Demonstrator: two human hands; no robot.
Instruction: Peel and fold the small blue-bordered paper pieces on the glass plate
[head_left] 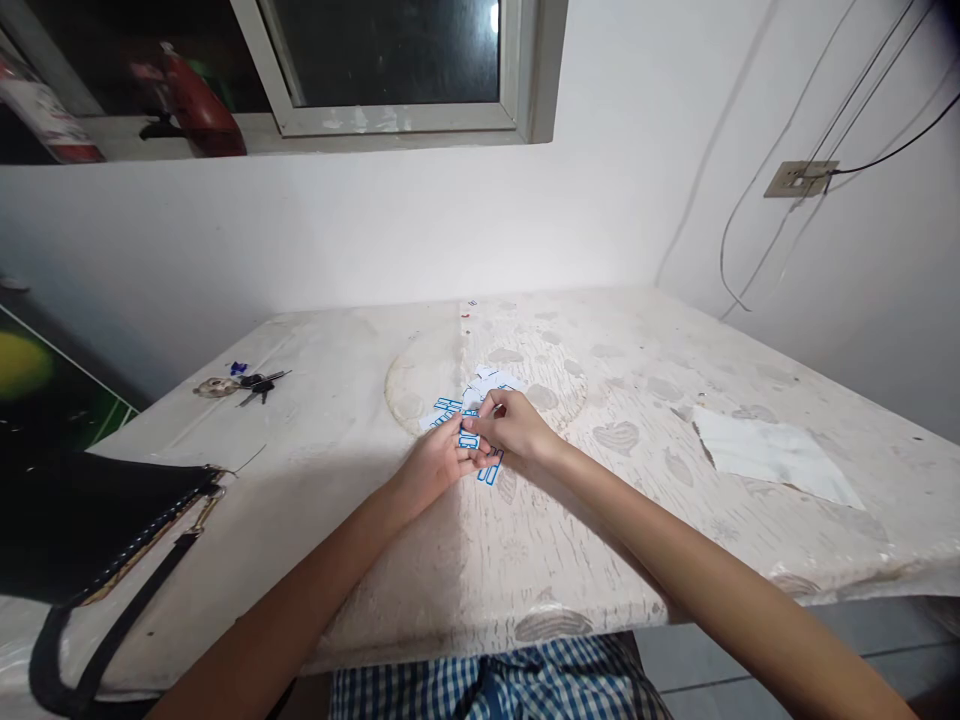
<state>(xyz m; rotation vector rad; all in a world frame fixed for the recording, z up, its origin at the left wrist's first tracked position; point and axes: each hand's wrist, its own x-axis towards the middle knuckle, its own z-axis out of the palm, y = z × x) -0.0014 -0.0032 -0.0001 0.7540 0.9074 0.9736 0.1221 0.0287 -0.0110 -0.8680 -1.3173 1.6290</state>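
Over the middle of the table, both my hands meet at a small white paper piece with blue outlined shapes (469, 438). My left hand (435, 465) pinches it from the left, its fingers passing underneath. From the right, my right hand (517, 425) has thumb and forefinger pressed together on its upper edge. Another blue-outlined piece (490, 470) shows just below the fingers; whether it is held or lies on the table I cannot tell. Behind the hands lie more blue-marked pieces (448, 405) and several white paper scraps (491, 379), partly hidden by my fingers.
A patterned plastic cover lies over the table (600, 560). Keys (259, 385) rest at the left, behind a black bag (97, 530) with a strap. A torn white sheet (772, 455) lies at the right. Cables hang by a wall socket (799, 179); a red bottle (196, 105) stands on the windowsill.
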